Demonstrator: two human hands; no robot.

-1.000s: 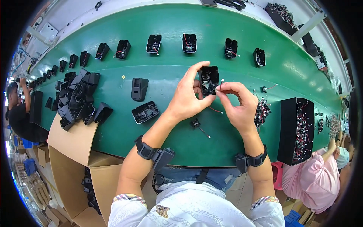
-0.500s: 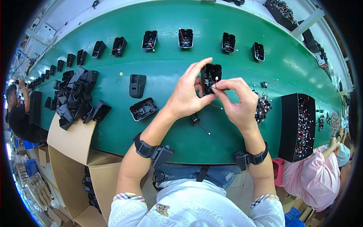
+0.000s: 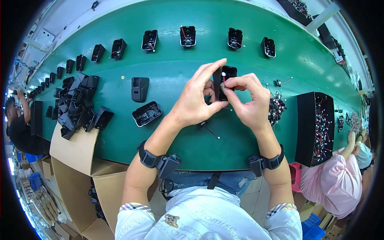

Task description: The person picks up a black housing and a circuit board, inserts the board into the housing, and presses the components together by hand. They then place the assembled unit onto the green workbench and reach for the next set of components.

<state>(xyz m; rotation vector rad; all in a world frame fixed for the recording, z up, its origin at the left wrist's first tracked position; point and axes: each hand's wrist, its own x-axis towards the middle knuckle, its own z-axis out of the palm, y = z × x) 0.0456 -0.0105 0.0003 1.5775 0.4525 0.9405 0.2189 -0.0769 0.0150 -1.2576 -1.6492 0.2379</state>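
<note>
My left hand [image 3: 196,94] grips a black plastic housing [image 3: 229,72] by its side, thumb below and fingers behind, with the open hollow side facing up. Over that hollow, the thumb and forefinger of my right hand [image 3: 250,98] are pinched together on a small wired part, whose red wire and white plug [image 3: 224,74] show above the fingertips. The pinched end itself is hidden by my fingers. Beneath my hands a small black part with a wire [image 3: 205,125] lies on the green table. Left of my left forearm rest an open housing [image 3: 147,114] and a closed-side-up housing [image 3: 140,89].
Across the far side of the green table [image 3: 168,60] runs a row of open housings [image 3: 187,36]. A heap of housings [image 3: 78,100] lies left, above a cardboard box [image 3: 76,154]. Right are a pile of wired parts [image 3: 277,108] and a black bin [image 3: 306,128]. Other people sit at both ends.
My right fingertips have shifted slightly within the housing, and the white plug now sits higher and further left. The table's things appear a little further left and up as the view moved.
</note>
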